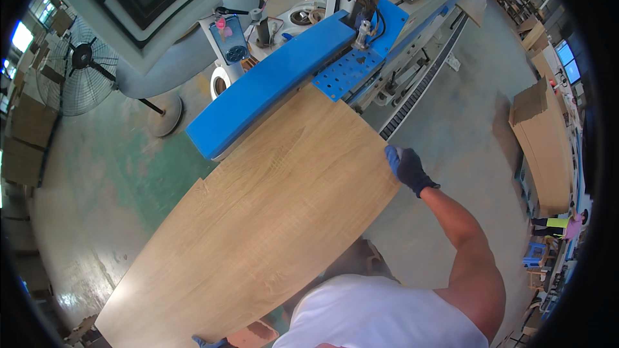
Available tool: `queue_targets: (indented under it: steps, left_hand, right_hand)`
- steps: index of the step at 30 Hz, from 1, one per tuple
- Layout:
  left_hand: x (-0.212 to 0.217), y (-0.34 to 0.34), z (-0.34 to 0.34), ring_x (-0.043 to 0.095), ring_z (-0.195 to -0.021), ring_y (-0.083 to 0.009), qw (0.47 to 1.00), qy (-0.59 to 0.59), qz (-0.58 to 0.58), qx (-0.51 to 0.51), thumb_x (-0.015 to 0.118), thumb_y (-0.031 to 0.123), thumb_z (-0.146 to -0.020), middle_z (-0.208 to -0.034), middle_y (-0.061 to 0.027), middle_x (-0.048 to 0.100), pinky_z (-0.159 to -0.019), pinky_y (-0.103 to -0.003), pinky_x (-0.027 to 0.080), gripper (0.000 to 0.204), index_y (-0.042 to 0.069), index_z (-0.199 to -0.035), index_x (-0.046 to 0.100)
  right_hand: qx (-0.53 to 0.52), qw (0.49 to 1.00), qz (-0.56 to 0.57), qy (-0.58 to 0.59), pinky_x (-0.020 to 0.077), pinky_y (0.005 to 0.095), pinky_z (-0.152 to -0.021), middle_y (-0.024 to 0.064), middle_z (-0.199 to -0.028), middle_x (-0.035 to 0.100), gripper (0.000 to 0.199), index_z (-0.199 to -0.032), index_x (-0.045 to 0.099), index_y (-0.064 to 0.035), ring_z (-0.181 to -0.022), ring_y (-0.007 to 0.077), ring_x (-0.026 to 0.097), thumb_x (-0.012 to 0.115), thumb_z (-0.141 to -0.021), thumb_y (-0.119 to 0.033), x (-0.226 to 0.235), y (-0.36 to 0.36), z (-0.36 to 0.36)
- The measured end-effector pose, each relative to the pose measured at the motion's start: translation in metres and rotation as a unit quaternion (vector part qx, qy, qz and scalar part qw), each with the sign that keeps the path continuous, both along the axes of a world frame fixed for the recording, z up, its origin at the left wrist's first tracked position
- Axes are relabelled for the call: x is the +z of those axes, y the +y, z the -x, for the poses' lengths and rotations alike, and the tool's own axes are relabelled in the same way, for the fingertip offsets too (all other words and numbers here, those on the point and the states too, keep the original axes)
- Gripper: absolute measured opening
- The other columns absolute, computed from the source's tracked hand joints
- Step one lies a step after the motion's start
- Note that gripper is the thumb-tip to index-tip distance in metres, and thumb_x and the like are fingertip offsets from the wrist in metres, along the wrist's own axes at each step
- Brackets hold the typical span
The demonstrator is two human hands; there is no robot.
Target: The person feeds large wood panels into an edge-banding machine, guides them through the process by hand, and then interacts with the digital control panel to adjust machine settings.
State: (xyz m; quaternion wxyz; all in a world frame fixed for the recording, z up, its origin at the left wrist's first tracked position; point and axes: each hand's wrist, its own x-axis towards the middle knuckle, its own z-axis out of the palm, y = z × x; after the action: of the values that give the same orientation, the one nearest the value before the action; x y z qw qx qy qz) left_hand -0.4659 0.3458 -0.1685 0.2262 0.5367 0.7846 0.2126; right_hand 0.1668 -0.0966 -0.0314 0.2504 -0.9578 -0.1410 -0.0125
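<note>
Large wood-grain panel [264, 219] fills the frame centre, running from lower left to the middle; its upper end lies against the blue guide rail [271, 84] of the grey machine [412, 0] at top centre. Right hand [406, 167], in a dark blue glove, clasps the panel's right edge at centre right. Left hand [207, 341], also gloved, barely shows at the bottom edge under the panel; grip cannot be told. Stack of boards [545, 148] at right. Pedestal fan [77, 67] at upper left.

A woodworking factory: edge-banding machine [361, 45], stacked boards [545, 135], floor fan [80, 64].
</note>
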Motion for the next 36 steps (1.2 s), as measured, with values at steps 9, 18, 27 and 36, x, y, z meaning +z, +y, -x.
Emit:
queue_targets:
  steps: [9,18,27,36]
  left_hand:
    - [0.021,-0.015,0.053,0.057,-0.088,-0.0212,0.901,0.416,-0.014,-0.122,0.05,0.039,-0.084,-0.102,-0.0099,0.058,-0.075,-0.037,0.046,0.048,0.007,-0.12,0.044]
    - [0.071,-0.078,-0.098,0.047,-0.104,-0.0277,0.783,-0.589,0.037,0.196,0.054,0.04,-0.082,-0.118,-0.0102,0.05,-0.086,-0.045,0.039,0.049,0.009,-0.119,0.048]
    - [0.118,-0.132,-0.199,0.045,-0.11,-0.0302,0.796,-0.553,0.04,0.242,0.054,0.045,-0.081,-0.122,-0.0105,0.05,-0.09,-0.049,0.037,0.05,0.01,-0.118,0.051]
    - [0.083,-0.186,-0.243,0.046,-0.109,-0.0293,0.852,-0.52,0.048,0.04,0.046,0.048,-0.085,-0.12,-0.0092,0.051,-0.091,-0.047,0.038,0.05,0.009,-0.117,0.051]
  right_hand:
    - [-0.028,1.0,0.011,0.005,0.0447,0.0432,-0.052,0.0188,-0.06,0.058,0.031,-0.073,0.06,-0.0043,-0.057,0.0372,0.057,0.046,-0.088,-0.029,-0.007,-0.034,-0.046]
    - [-0.036,0.998,0.007,0.043,0.0456,0.0418,-0.054,0.0181,-0.062,0.059,0.032,-0.075,0.06,-0.0037,-0.06,0.0359,0.058,0.045,-0.088,-0.029,0.004,-0.067,-0.091]
    - [-0.033,0.999,-0.013,0.037,0.0451,0.0414,-0.057,0.0176,-0.062,0.059,0.035,-0.074,0.06,-0.003,-0.062,0.0363,0.058,0.043,-0.089,-0.03,0.009,-0.101,-0.144]
    - [-0.036,0.999,-0.014,-0.02,0.0446,0.0415,-0.063,0.0206,-0.073,0.06,0.034,-0.077,0.059,-0.0019,-0.074,0.0391,0.057,0.044,-0.089,-0.03,-0.007,-0.176,-0.223]
